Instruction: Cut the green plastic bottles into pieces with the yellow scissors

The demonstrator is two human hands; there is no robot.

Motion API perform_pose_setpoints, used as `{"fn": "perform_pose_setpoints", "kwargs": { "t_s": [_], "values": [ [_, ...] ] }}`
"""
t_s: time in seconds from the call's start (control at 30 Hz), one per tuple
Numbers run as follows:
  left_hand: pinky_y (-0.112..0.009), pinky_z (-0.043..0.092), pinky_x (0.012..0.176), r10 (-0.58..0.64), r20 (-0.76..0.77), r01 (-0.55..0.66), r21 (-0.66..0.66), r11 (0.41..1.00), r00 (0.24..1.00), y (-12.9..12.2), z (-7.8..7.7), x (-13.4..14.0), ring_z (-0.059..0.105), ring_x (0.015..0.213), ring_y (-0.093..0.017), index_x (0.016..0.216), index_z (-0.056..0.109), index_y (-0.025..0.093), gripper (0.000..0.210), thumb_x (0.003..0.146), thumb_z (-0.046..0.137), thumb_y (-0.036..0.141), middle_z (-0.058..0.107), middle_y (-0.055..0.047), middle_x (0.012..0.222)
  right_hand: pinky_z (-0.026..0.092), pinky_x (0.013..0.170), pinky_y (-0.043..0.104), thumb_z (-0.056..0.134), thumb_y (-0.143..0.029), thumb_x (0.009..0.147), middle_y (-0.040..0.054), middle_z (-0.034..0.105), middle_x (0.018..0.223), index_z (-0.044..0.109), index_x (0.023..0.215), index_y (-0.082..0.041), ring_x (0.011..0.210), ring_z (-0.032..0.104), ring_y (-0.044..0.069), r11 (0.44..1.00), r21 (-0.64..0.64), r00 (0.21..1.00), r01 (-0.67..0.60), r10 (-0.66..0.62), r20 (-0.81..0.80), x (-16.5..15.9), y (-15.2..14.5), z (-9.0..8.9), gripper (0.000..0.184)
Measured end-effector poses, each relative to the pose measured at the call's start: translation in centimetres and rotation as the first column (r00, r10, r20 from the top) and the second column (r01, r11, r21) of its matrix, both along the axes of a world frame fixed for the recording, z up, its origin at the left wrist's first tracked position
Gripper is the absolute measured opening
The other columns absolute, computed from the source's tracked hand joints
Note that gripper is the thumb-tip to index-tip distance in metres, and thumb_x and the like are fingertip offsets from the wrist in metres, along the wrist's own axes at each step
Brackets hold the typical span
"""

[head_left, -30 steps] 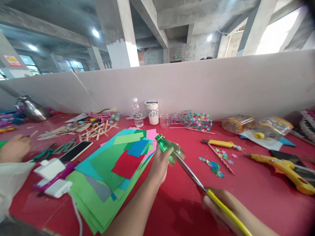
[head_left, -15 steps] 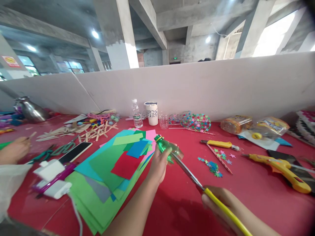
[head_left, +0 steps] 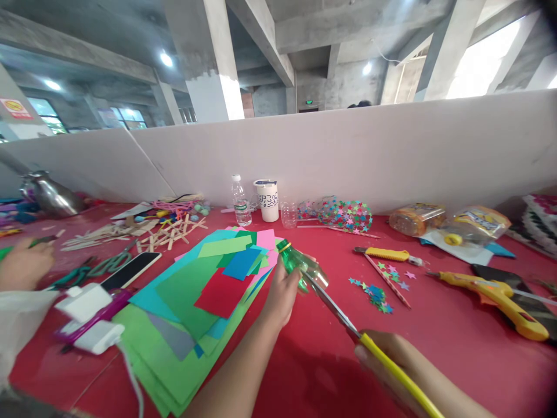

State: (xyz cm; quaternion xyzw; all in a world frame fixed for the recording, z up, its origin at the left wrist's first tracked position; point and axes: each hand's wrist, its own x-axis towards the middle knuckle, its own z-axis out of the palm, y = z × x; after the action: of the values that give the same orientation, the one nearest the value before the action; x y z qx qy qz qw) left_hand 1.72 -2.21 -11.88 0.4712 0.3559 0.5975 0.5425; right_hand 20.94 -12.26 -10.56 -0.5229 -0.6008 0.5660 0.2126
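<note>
My left hand is closed around the green top part of a plastic bottle, its neck pointing up and to the left. In my right hand are scissors with long metal blades and a yellow handle, seen nearly edge-on. The blades reach up to the bottle piece beside my left fingers; whether they bite into the plastic I cannot make out. Under and left of my left arm lies a stack of coloured sheets, mostly green. Small star shapes lie on the red table to the right.
A clear water bottle and a white cup stand by the partition. To the right lie a yellow utility knife and a yellow glue gun. At left are a phone, chargers and another person's hand.
The bottle piece has shifted slightly right and turned a little in my left hand. My right hand and the scissors stay almost in place. The other person's hand at left has moved slightly.
</note>
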Motion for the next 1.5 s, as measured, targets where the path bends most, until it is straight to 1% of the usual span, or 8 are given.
{"fn": "perform_pose_setpoints", "kwargs": {
  "t_s": [0.2, 0.4, 0.53, 0.73, 0.9, 1.2, 1.37, 1.5],
  "values": [
    [-0.026, 0.049, 0.069, 0.005, -0.024, -0.005, 0.014, 1.0, 1.0, 0.1, 0.1, 0.0, 0.067, 0.091, -0.019, 0.107, 0.058, 0.026, 0.025, 0.083, 0.064, 0.028, 0.073, -0.004, 0.104, 0.026, 0.04, 0.023, 0.046, -0.083, 0.076, -0.009, 0.038, 0.048, 0.042, 0.065, -0.025, 0.042, 0.034, 0.009, 0.997, -0.008, 0.996, 0.07, -0.071, -0.053, -0.3, -0.3, 0.2, 0.059],
    [-0.025, 0.046, 0.054, -0.037, -0.131, 0.041, 0.024, 0.999, 0.991, -0.5, 0.3, 0.3, 0.067, 0.082, -0.022, 0.103, 0.063, 0.022, 0.021, 0.085, 0.065, 0.032, 0.073, -0.008, 0.101, 0.029, 0.041, 0.022, 0.044, -0.095, 0.059, -0.0094, 0.03, 0.051, 0.052, 0.07, -0.023, 0.044, 0.03, 0.01, 0.991, -0.058, 0.979, 0.123, -0.131, -0.154, -0.1, -0.8, -0.6, 0.073],
    [-0.025, 0.048, 0.056, -0.05, -0.161, 0.056, 0.034, 0.998, 0.986, -0.7, 0.4, 0.3, 0.066, 0.084, -0.022, 0.108, 0.062, 0.024, 0.022, 0.088, 0.061, 0.032, 0.072, -0.007, 0.106, 0.041, 0.047, 0.022, 0.054, -0.096, 0.048, -0.0032, 0.048, 0.063, 0.055, 0.074, -0.024, 0.058, 0.048, 0.015, 0.983, -0.041, 0.965, 0.179, -0.184, -0.188, 0.3, -1.0, -0.7, 0.076],
    [-0.025, 0.048, 0.055, -0.047, -0.162, 0.056, 0.052, 0.997, 0.986, -0.8, 0.4, 0.5, 0.067, 0.086, -0.023, 0.107, 0.062, 0.023, 0.021, 0.088, 0.06, 0.032, 0.072, -0.008, 0.106, 0.035, 0.046, 0.023, 0.046, -0.087, 0.072, -0.0041, 0.043, 0.058, 0.043, 0.06, -0.024, 0.053, 0.039, 0.012, 0.983, 0.104, 0.985, 0.154, -0.145, -0.093, -0.5, -0.9, 0.6, 0.064],
    [-0.024, 0.047, 0.052, -0.013, -0.157, 0.019, 0.039, 0.999, 0.988, -0.9, 0.3, 0.8, 0.067, 0.086, -0.022, 0.104, 0.061, 0.022, 0.021, 0.088, 0.059, 0.034, 0.071, -0.009, 0.108, 0.017, 0.035, 0.023, 0.043, -0.085, 0.075, -0.0084, 0.035, 0.048, 0.039, 0.064, -0.025, 0.043, 0.028, 0.008, 0.992, 0.076, 0.991, 0.097, -0.089, -0.098, -0.8, -0.5, 0.3, 0.062],
    [-0.023, 0.049, 0.054, 0.05, -0.147, -0.043, 0.047, 0.998, 0.988, -1.0, -0.2, 1.0, 0.067, 0.087, -0.021, 0.109, 0.058, 0.022, 0.024, 0.09, 0.057, 0.037, 0.07, -0.008, 0.108, 0.031, 0.041, 0.022, 0.043, -0.091, 0.069, -0.0028, 0.052, 0.067, 0.049, 0.069, -0.023, 0.053, 0.043, 0.011, 0.995, 0.073, 0.995, 0.069, -0.063, -0.076, 0.1, -1.0, 0.2, 0.068],
    [-0.025, 0.05, 0.052, 0.07, -0.155, -0.063, 0.05, 0.997, 0.985, -1.2, -0.1, 1.1, 0.067, 0.082, -0.021, 0.107, 0.056, 0.021, 0.023, 0.089, 0.058, 0.036, 0.071, -0.008, 0.101, 0.034, 0.04, 0.019, 0.044, -0.087, 0.074, -0.0047, 0.05, 0.067, 0.045, 0.074, -0.023, 0.051, 0.042, 0.008, 0.998, 0.01, 0.996, 0.055, -0.056, 0.063, 0.6, -0.9, -0.2, 0.064],
    [-0.025, 0.052, 0.062, 0.103, -0.172, -0.094, 0.061, 0.994, 0.98, -1.3, 0.4, 1.0, 0.066, 0.09, -0.02, 0.104, 0.058, 0.022, 0.02, 0.088, 0.06, 0.033, 0.07, -0.007, 0.103, 0.032, 0.038, 0.019, 0.044, -0.092, 0.066, -0.0025, 0.054, 0.072, 0.048, 0.074, -0.022, 0.05, 0.042, 0.008, 0.996, -0.04, 0.997, 0.08, -0.08, 0.006, 0.7, -1.1, -0.2, 0.07]
  ]
}}
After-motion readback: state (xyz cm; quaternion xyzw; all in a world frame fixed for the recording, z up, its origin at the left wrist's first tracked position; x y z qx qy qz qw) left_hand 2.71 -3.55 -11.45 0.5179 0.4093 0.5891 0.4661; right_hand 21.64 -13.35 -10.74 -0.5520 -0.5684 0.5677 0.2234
